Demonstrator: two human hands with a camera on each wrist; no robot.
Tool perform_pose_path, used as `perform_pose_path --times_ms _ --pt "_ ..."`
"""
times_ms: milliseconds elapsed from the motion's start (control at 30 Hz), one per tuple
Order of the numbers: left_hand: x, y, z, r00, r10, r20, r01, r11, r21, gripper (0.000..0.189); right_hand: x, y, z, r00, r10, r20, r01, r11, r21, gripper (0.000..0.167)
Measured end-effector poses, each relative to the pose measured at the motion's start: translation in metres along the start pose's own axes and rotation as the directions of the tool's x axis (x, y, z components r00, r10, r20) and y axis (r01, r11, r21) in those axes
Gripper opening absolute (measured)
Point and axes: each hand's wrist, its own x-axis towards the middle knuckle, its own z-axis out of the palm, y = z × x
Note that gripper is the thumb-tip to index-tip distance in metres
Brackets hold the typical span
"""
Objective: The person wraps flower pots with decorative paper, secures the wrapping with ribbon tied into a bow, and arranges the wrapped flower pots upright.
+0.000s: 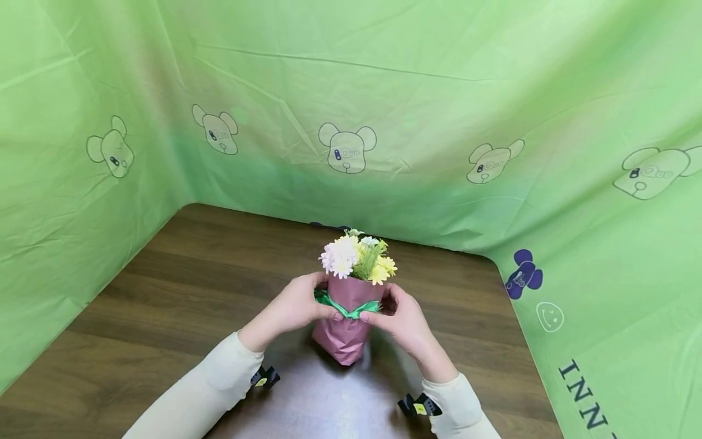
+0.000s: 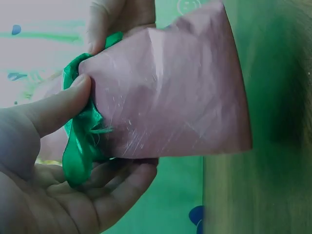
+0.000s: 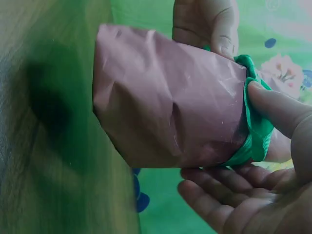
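Note:
A bouquet (image 1: pixel 351 289) wrapped in dusty pink paper stands upright, or nearly so, in the middle of the head view, with pale pink and yellow flowers (image 1: pixel 356 256) at its top. Around its middle runs a green ribbon (image 1: pixel 351 310). My left hand (image 1: pixel 298 305) grips the wrap from the left, its thumb pressing on the ribbon's front. From the other side my right hand (image 1: pixel 406 317) grips it likewise, thumb on the ribbon. In the left wrist view a loop of ribbon (image 2: pixel 78 156) hangs by the palm. Both wrist views show fingers curled behind the pink paper (image 3: pixel 161 102).
A dark brown wooden table (image 1: pixel 219 262) lies under the bouquet. Green cloth (image 1: pixel 351 79) printed with bear heads encloses it at the back and both sides. Each sleeved wrist wears a small black camera, one on the left (image 1: pixel 265 378) and one on the right (image 1: pixel 419 405).

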Motion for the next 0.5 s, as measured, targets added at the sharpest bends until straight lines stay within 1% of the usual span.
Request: perform_pose_path --times_ms 133,233,300,367,433,500 --pt "0.0 0.002 0.002 0.998 -0.002 -0.065 0.002 1.0 0.007 0.073 0.001 -0.001 -0.002 0.999 -0.045 -0.013 0.044 0.999 -0.024 0.056" --pt "0.0 0.002 0.004 0.995 0.022 -0.098 -0.021 1.0 0.016 0.08 0.002 -0.002 -0.001 0.998 -0.061 -0.009 0.061 0.998 -0.004 0.065" --pt "0.001 0.001 0.005 0.992 0.067 -0.108 -0.064 0.997 0.031 0.081 0.003 -0.002 0.0 0.997 -0.072 -0.01 0.072 0.997 -0.003 0.069" --pt "0.002 -0.001 0.007 0.986 0.125 -0.108 -0.119 0.991 0.061 0.082 0.004 -0.001 0.001 0.996 -0.085 -0.011 0.085 0.996 -0.006 0.071" --pt "0.003 -0.004 0.009 0.976 0.187 -0.108 -0.177 0.979 0.098 0.084 0.004 0.001 0.003 0.995 -0.099 -0.013 0.099 0.995 -0.007 0.071" --pt "0.003 -0.007 0.011 0.966 0.234 -0.107 -0.22 0.967 0.128 0.087 0.005 0.002 0.004 0.994 -0.105 -0.014 0.104 0.994 -0.012 0.074"
